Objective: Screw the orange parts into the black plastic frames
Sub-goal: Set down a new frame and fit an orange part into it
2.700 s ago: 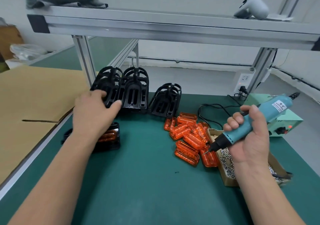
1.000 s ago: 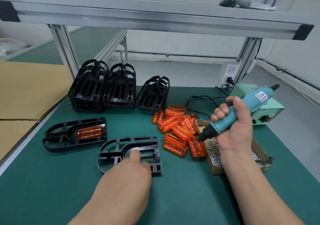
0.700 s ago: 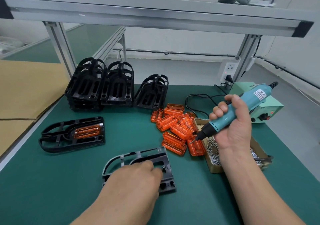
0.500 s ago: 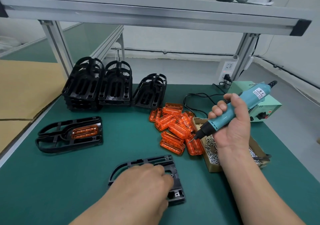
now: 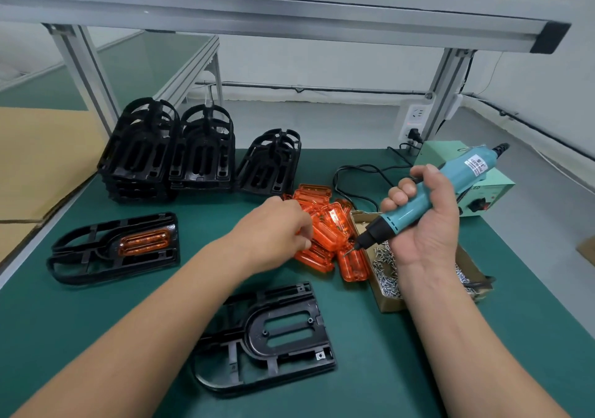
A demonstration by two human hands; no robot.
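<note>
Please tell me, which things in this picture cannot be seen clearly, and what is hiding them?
- Left hand fingertips, head view: folded into the orange parts; whether one is gripped cannot be told.
- Empty black frame, head view: its left side is covered by the left forearm.
- Screws in the cardboard box: partly behind the right hand; too small to count.
- Screwdriver label: too small to read.

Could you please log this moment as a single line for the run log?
left hand: reaching into orange parts | right hand: holding electric screwdriver | empty black frame: flat, awaiting part
</note>
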